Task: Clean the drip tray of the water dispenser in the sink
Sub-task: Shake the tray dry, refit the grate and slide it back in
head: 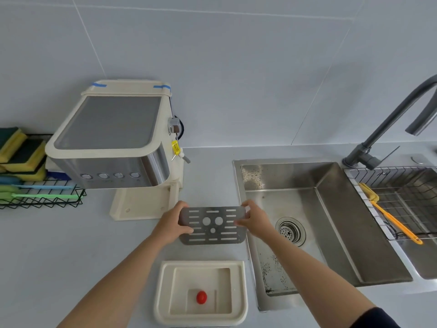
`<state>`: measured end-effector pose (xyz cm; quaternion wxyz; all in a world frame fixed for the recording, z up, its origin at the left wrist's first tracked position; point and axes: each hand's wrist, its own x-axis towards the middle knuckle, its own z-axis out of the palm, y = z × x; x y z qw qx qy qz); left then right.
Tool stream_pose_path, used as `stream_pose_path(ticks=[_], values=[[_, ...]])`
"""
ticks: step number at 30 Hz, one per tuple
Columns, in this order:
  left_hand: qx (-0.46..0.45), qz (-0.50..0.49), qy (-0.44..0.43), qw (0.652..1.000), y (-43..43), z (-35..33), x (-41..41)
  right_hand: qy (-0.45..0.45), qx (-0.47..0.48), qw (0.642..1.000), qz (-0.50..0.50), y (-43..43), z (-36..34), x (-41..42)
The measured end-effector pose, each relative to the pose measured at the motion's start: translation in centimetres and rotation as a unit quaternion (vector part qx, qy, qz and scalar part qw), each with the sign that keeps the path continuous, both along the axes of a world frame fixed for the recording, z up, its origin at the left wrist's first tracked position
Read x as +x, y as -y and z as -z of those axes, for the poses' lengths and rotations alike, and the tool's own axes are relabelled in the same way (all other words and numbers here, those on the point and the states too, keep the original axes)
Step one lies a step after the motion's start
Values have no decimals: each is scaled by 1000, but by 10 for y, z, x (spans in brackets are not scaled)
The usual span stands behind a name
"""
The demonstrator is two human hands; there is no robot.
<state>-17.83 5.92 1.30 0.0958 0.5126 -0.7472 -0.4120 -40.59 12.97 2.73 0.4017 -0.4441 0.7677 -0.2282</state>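
A grey metal grate (212, 225) with slots and round holes is held over the counter, just left of the sink (335, 209). My left hand (173, 222) grips its left end and my right hand (254, 220) grips its right end. The cream drip tray (165, 290) sits on the counter below the grate, near the front edge, with a small red float (201, 297) inside it. The cream and steel water dispenser (113, 143) stands at the back left, its base bare where the tray fits.
A black wire rack (47, 197) with yellow-green sponges sits at far left. The dark faucet (390, 124) rises behind the sink. A second basin at right holds a wire basket (402, 197) and an orange-yellow brush (390, 216). The drain (289, 232) is open.
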Motion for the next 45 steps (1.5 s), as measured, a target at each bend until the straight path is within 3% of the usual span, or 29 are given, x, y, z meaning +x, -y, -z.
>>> stream_pose_path(ticks=[7, 25, 35, 45], values=[[5, -22, -49, 999, -3, -28, 6, 53, -35, 997, 48, -11, -19, 3], [50, 19, 41, 998, -80, -14, 51, 29, 47, 997, 57, -110, -6, 50], [-19, 14, 133, 991, -94, -7, 57, -48, 72, 995, 49, -116, 5, 64], [-47, 22, 156, 986, -92, 1, 59, -151, 114, 980, -58, -109, 4, 62]])
